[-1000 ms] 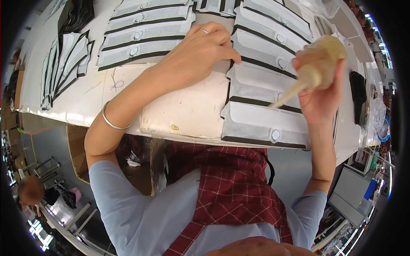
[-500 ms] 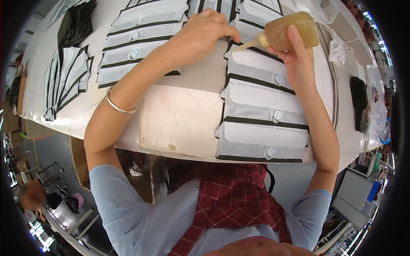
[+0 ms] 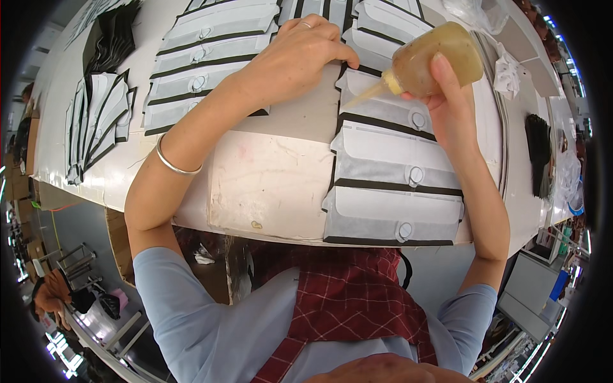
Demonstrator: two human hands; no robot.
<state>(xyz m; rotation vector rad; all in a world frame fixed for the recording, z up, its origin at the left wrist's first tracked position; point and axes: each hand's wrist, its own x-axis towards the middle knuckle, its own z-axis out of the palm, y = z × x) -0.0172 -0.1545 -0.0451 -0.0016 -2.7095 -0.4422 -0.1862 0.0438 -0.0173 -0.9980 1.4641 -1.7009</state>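
Note:
My right hand (image 3: 450, 102) is wrapped around a squeeze bottle (image 3: 440, 60) of cloudy yellowish liquid, its thumb on the near side. The bottle is tilted, and its thin nozzle points down and left at the left part of a white and grey flat piece (image 3: 383, 105). Whether the tip touches is unclear. My left hand (image 3: 310, 54) has bent fingers, with a fingertip at that piece's upper left corner; the thumb and anything pinched are hidden. Nearer me, overlapping in the same column, lie similar black-edged pieces (image 3: 389, 210) with round discs.
Another column of such pieces (image 3: 211, 54) lies to the left on the pale table (image 3: 274, 182). Farther left are fanned pieces (image 3: 102, 121) and a black folded stack (image 3: 112, 38). At right are a black bundle (image 3: 537, 153) and crumpled white material (image 3: 506, 73).
The bottle and my right hand have moved slightly nearer me, and the nozzle tip has shifted down from the piece's top edge. My left hand has hardly moved.

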